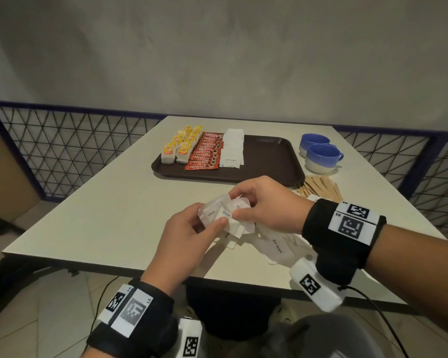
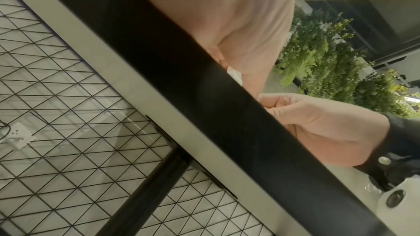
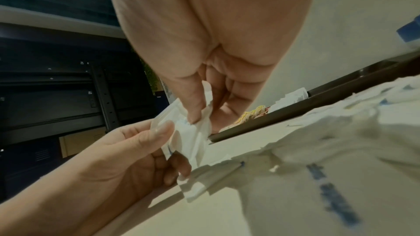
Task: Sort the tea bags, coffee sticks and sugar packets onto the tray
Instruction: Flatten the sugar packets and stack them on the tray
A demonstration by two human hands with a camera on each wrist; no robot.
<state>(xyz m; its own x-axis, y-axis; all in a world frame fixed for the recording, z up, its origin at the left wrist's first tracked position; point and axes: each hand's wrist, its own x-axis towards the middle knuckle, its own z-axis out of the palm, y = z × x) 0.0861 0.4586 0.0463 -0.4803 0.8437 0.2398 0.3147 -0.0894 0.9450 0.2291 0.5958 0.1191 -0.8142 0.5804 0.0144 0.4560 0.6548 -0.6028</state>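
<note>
- Your left hand (image 1: 189, 233) and right hand (image 1: 267, 205) meet above the near middle of the table (image 1: 109, 215), both gripping one bunch of white sugar packets (image 1: 224, 215).
- Your left fingers (image 3: 156, 132) are curled, thumb pressed on the near face of the bunch; your right fingers (image 3: 193, 100) pinch its top edge from above.
- More sugar packets lie loose (image 1: 274, 248) on the table just under and to the right of your right hand.
- On the brown tray (image 1: 269, 161), further out, you have yellow tea bags (image 1: 180, 148) at the left, red coffee sticks (image 1: 207, 153) beside them, then a white row of sugar packets (image 1: 233, 148); the tray's right half is bare.
- Two blue cups (image 1: 321, 153) stand right of the tray, with wooden stirrers (image 1: 321, 187) nearer.
</note>
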